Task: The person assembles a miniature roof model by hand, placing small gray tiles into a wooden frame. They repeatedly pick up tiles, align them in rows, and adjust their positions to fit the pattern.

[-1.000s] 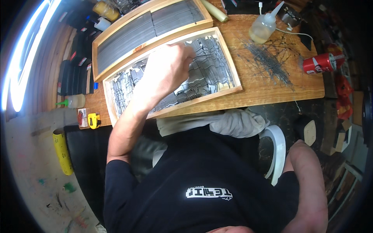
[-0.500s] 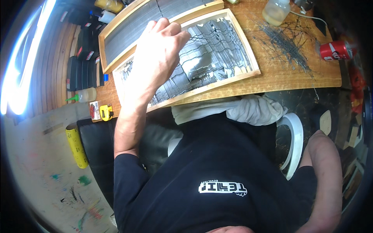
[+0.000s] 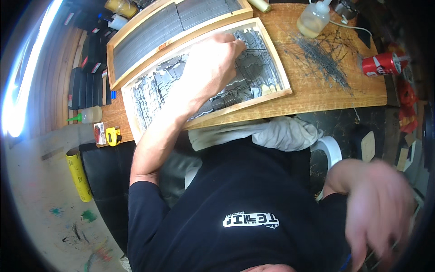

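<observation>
A shallow pale wooden tray (image 3: 277, 59) lies on the bench, filled with thin grey strips (image 3: 244, 68) in broken, uneven rows. Over its right part, my left hand (image 3: 213, 61) is curled closed, fingertips low among the strips. The back of the hand hides what the fingers hold, if anything. Blurred by motion, my right hand (image 3: 380, 204) is off the bench at the lower right, nearest the white curved chair arm (image 3: 331, 154). Behind the tray lies a second wooden frame (image 3: 158, 52) with neat rows of grey strips.
Thin dark slivers (image 3: 324, 59) are piled right of the tray. Beyond them stand a squeeze bottle (image 3: 312, 20) and a red can (image 3: 379, 64). A yellow tape measure (image 3: 113, 136) sits at the bench's left edge; white cloth (image 3: 285, 133) is bunched below the front edge.
My left hand has moved right and slightly down across the strips. My right hand, out of sight before, has swung into view at the lower right.
</observation>
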`<action>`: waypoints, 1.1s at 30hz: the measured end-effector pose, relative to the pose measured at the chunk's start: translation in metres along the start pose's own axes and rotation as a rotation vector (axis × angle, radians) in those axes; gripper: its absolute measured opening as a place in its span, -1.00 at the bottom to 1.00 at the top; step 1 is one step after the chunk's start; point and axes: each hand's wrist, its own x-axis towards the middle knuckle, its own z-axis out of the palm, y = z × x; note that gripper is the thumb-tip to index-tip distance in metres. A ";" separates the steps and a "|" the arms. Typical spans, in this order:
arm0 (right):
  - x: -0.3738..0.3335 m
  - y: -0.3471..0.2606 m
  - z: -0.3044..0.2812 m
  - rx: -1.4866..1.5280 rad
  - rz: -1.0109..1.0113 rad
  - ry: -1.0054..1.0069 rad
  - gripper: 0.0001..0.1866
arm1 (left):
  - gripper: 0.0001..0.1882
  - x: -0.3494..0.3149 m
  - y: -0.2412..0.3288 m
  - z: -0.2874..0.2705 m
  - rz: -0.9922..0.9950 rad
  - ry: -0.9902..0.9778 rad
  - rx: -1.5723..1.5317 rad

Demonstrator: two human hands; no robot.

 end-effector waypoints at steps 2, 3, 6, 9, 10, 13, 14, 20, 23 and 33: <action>-0.054 0.011 -0.014 -0.229 0.325 -0.070 -0.38 | -0.77 0.005 -0.001 0.002 -0.012 -0.032 -0.014; -0.082 0.017 -0.020 -0.304 0.449 -0.093 -0.34 | -0.78 0.007 -0.003 0.006 -0.037 -0.054 -0.017; -0.154 0.023 -0.037 -0.370 0.711 -0.132 -0.21 | -0.80 0.000 -0.007 0.006 -0.106 -0.103 0.008; -0.190 0.020 -0.054 -0.364 0.836 -0.151 -0.28 | -0.80 0.002 -0.007 0.006 -0.091 -0.106 0.007; -0.198 0.020 -0.058 -0.375 0.851 -0.159 -0.30 | -0.80 0.003 -0.008 0.007 -0.090 -0.103 -0.004; -0.208 0.018 -0.060 -0.394 0.883 -0.158 -0.34 | -0.79 0.009 -0.005 0.002 -0.124 -0.192 0.006; -0.209 0.018 -0.060 -0.399 0.882 -0.156 -0.35 | -0.78 0.011 -0.004 0.000 -0.142 -0.238 0.016; -0.209 0.016 -0.061 -0.411 0.915 -0.182 -0.37 | -0.79 0.013 0.000 -0.001 -0.137 -0.236 0.013; -0.211 0.016 -0.063 -0.401 0.915 -0.187 -0.43 | -0.80 0.008 -0.007 0.005 -0.112 -0.142 -0.117; -0.145 0.094 -0.010 -0.321 1.354 -0.746 -0.64 | -0.80 -0.014 -0.011 0.004 -0.052 0.015 -0.250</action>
